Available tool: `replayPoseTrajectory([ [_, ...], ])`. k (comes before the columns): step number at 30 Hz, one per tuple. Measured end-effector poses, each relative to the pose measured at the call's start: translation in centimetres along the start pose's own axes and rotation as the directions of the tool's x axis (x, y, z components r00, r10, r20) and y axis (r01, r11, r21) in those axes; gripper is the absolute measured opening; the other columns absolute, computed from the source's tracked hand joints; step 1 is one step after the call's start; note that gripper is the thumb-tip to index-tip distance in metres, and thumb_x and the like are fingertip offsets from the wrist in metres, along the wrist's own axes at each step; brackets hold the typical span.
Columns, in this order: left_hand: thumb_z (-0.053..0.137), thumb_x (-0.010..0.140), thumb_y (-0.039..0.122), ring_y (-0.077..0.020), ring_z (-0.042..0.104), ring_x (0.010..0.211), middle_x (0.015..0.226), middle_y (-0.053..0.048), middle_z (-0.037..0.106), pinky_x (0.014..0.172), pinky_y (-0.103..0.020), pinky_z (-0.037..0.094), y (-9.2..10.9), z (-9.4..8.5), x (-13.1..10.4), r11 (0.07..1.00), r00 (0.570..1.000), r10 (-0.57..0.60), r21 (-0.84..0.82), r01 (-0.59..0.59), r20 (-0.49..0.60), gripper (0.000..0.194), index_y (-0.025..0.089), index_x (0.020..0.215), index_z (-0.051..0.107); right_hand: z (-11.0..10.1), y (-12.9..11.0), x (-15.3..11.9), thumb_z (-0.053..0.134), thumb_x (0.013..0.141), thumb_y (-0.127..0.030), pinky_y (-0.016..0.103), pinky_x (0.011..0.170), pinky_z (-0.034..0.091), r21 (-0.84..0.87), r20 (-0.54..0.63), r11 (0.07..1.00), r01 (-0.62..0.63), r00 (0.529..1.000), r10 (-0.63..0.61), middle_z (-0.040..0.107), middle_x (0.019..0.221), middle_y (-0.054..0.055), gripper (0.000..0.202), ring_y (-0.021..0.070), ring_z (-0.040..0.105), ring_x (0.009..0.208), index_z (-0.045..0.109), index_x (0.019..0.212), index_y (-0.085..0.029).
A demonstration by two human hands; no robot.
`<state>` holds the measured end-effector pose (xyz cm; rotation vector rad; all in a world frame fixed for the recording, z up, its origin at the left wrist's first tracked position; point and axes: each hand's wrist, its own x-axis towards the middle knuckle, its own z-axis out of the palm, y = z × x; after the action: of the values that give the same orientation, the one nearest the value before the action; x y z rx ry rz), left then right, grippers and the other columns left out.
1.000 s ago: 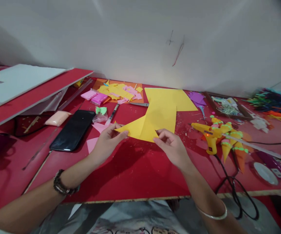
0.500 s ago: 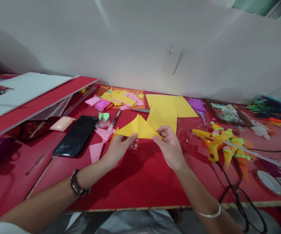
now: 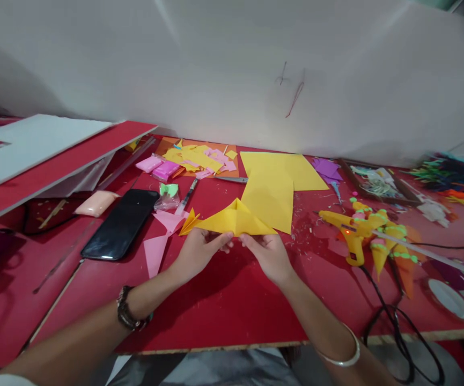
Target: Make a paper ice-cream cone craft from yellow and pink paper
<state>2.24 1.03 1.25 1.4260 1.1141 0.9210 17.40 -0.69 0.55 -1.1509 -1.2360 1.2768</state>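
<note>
A folded piece of yellow paper (image 3: 237, 219), triangular with a crease down its middle, is held up in front of me by its lower edge. My left hand (image 3: 207, 247) pinches that edge near the centre, thumb in front. Close beside it, my right hand (image 3: 264, 251) grips the same edge with its thumb in front and its fingers behind the paper. Another small folded yellow piece (image 3: 190, 222) shows just beyond my left hand. Pink paper pieces (image 3: 156, 252) lie on the table left of that hand, and large yellow sheets (image 3: 274, 201) lie behind the held paper.
A yellow glue gun (image 3: 350, 233) with a lit red light rests at the right among decorated paper cones (image 3: 380, 252), its black cable (image 3: 388, 316) looping over the table edge. At left are a black phone (image 3: 122, 225) and a raised board (image 3: 50, 145). Scissors (image 3: 232, 179) lie near paper scraps (image 3: 199, 158).
My right hand has slid left along the lower edge from the paper's right corner to near its middle, close to my left thumb. The view has shifted slightly.
</note>
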Motion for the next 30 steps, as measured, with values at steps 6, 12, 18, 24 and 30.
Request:
replayPoseTrajectory([
  [6,0.054,0.074,0.028,-0.0113,0.053,0.063,0.066,0.0,0.06,0.059,-0.021,0.043,-0.8,-0.7,0.2,0.967,0.979,0.202,0.159,-0.198,-0.007,0.014,0.016,0.068,0.057,0.1,0.3,-0.2,0.059,0.072,-0.028,0.034,0.085,0.046,0.013,0.09,1.0,-0.01,0.996,0.009,0.065,0.096,0.002,0.021,0.0173,0.06,0.091,0.062,0.092,-0.022],
  [12,0.051,0.077,0.024,-0.0094,0.054,0.064,0.073,0.001,0.058,0.061,-0.019,0.044,-1.4,-0.2,0.0,0.98,0.98,0.187,0.06,-0.191,0.073,0.009,0.017,0.08,0.056,0.1,1.2,-0.3,0.057,0.073,-0.027,0.033,0.084,0.047,-0.026,0.099,1.0,-0.003,0.995,0.006,0.064,0.099,0.003,0.022,0.0165,0.06,0.09,0.061,0.094,-0.021],
  [18,0.053,0.074,0.024,-0.0112,0.055,0.071,0.079,0.001,0.059,0.064,-0.021,0.045,-1.4,0.2,-0.2,0.994,0.993,0.113,0.007,-0.113,0.04,0.01,0.017,0.082,0.055,0.2,1.1,-0.3,0.055,0.075,-0.029,0.032,0.079,0.049,-0.051,0.06,0.998,0.024,0.998,-0.021,0.065,0.088,0.004,0.019,0.017,0.061,0.084,0.059,0.091,-0.019],
  [24,0.058,0.069,0.024,-0.0122,0.056,0.069,0.077,0.001,0.061,0.062,-0.022,0.046,-0.9,0.5,-0.5,0.998,0.999,0.038,-0.052,-0.037,0.022,0.015,0.018,0.082,0.054,0.2,0.8,-0.4,0.057,0.074,-0.029,0.03,0.073,0.049,-0.105,0.016,0.993,0.05,0.999,-0.049,0.062,0.08,0.003,0.015,0.016,0.059,0.079,0.057,0.085,-0.019],
  [30,0.059,0.067,0.027,-0.0121,0.057,0.063,0.074,-0.001,0.062,0.057,-0.021,0.046,-0.5,0.9,-0.7,0.986,1.0,-0.017,-0.163,0.021,0.023,0.016,0.016,0.078,0.054,0.3,0.5,-0.9,0.048,0.08,-0.031,0.027,0.068,0.047,-0.15,0.037,0.986,0.066,0.997,-0.061,0.059,0.073,0.001,0.013,0.0128,0.057,0.068,0.054,0.084,-0.02],
])
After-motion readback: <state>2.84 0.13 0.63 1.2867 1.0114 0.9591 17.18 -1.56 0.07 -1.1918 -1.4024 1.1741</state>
